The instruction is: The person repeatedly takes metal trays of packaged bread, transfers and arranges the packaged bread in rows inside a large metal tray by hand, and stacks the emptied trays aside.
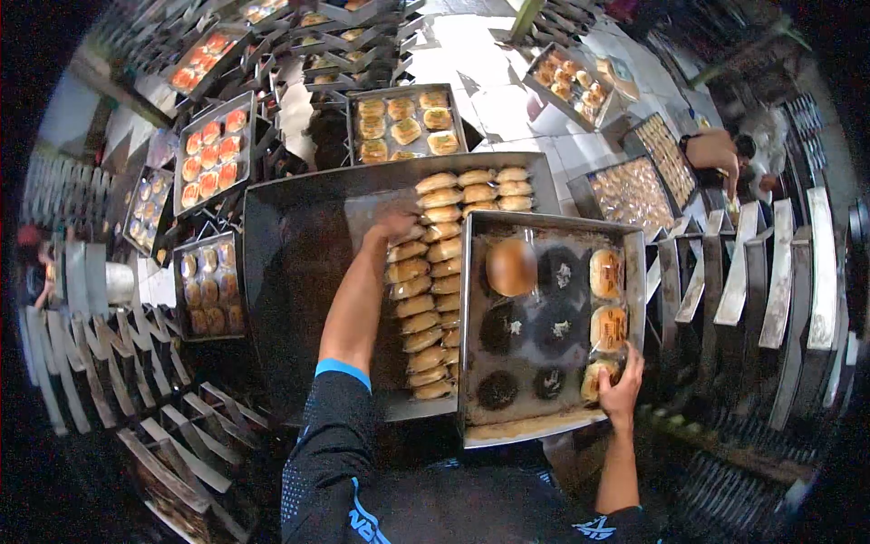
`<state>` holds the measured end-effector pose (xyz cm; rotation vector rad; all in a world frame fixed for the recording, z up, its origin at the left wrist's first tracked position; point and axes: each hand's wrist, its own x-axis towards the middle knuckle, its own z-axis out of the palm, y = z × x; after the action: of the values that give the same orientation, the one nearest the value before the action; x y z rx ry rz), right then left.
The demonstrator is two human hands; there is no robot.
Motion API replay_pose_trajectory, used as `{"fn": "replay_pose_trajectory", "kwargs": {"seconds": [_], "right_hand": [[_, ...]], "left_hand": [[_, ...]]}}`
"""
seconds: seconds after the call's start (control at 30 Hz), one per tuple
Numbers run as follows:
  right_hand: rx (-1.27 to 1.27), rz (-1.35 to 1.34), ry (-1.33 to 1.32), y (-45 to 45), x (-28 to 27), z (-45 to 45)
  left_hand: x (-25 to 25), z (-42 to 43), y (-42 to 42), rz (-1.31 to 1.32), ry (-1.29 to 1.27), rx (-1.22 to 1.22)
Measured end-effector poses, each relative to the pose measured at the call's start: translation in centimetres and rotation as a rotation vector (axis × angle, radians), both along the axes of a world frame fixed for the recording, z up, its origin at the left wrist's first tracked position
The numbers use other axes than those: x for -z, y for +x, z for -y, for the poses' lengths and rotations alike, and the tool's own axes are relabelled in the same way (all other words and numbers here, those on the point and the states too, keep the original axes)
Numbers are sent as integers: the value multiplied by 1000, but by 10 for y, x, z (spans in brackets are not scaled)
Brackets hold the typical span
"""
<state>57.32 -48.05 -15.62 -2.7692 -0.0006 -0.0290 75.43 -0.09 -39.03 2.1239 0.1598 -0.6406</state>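
My left hand [397,222] reaches into a large dark metal tray [304,299], at the left side of tightly packed rows of wrapped buns [421,322]. Its fingers are blurred against the buns, so their grip does not show. A smaller metal tray [507,431] rests over the right part of the large one. Inside it, a round brown bun [512,267] lies at the upper left, and a column of printed-top buns [607,328] runs along the right wall. Thumb and fingers of my right hand [622,385] close around the lowest bun [592,379] there, beside the rim.
Trays of orange-topped buns [211,159] and pale square buns [403,122] stand beyond the large tray. More filled trays [630,192] lie to the right, near a bent-over person [716,154]. Stacked metal trays [734,272] crowd both sides.
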Motion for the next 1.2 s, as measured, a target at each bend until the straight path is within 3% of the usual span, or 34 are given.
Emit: {"fn": "replay_pose_trajectory", "kwargs": {"seconds": [0.07,0.17,0.23,0.3,0.37,0.43,0.47,0.5,0.53,0.6,0.63,0.7,0.73,0.77,0.8,0.83,0.87,0.9,0.93,1.03,1.13,1.17,1.2], "right_hand": [[61,36,16,4,-6,3],[38,15,35,18,-1,23],[13,-32,58,24,11,37],[-49,-45,-26,30,36,46],[40,-133,163,34,41,35],[92,-175,294,36,49,32],[139,-196,327,38,50,29],[178,-231,188,42,54,28],[196,-194,250,45,70,30],[139,-470,507,66,57,38],[84,-322,274,66,48,32],[11,-189,491,60,45,32],[-1,-184,664,62,41,30],[68,-437,696,61,32,37],[76,-436,706,60,42,41],[131,-370,1078,62,59,43],[146,-286,1195,73,56,45],[151,-199,1311,83,52,46],[146,-111,1422,94,49,47],[154,-240,1362,128,48,41],[64,-325,1416,124,26,41],[132,-470,1705,114,17,43],[207,-624,1986,105,14,44]], "left_hand": [[23,-5,4,216,351,196],[74,-34,3,385,474,274],[-11,-20,-12,-31,505,-50],[-105,37,-51,631,645,-635],[-173,97,-73,1028,364,-884],[-214,168,-95,925,158,-785],[-211,191,-101,716,250,-611],[-208,213,-96,561,333,-526],[-183,230,-91,524,541,-507],[-156,255,-87,422,826,-544],[-162,260,-85,390,783,-557],[-176,266,-87,356,747,-549],[-187,266,-88,291,592,-512],[-194,265,-91,224,437,-475],[-187,260,-97,227,443,-464],[-172,252,-103,334,248,-426],[-165,249,-107,437,50,-383],[-176,259,-113,337,-304,-499],[-179,262,-116,333,-301,-495],[-187,265,-123,203,-733,-665],[-196,263,-124,136,-568,-578],[-238,287,-120,136,-538,-555],[-200,282,-120,170,-505,-416]]}}
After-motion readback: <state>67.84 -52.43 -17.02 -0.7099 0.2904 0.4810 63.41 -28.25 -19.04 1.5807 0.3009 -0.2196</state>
